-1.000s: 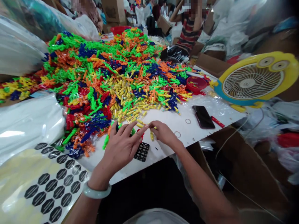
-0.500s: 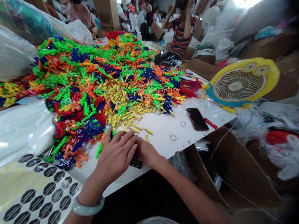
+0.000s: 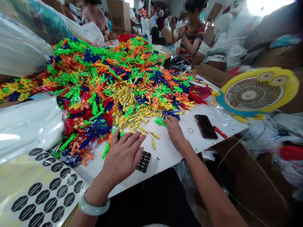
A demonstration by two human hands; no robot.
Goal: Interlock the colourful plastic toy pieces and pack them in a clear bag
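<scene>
My left hand lies low over the table with its fingers stretched out, partly covering a black tray with rows of holes. My right hand is farther out, its fingers curled together at a small green plastic figure. The fingertips meet the figure's right side; the exact grip is partly hidden. Small yellow tubes lie loose between my hands. A green piece shows beside my left hand. A tiny black bit lies right of the tray.
A large heap of coloured plastic figures covers the far table. At right are a phone, a rubber band, a red bowl and a yellow fan. A sticker sheet lies left. Two people sit beyond.
My right hand has left the tray beside my left hand and reached forward and right. The green figure now shows at its fingertips. More of the black tray is visible.
</scene>
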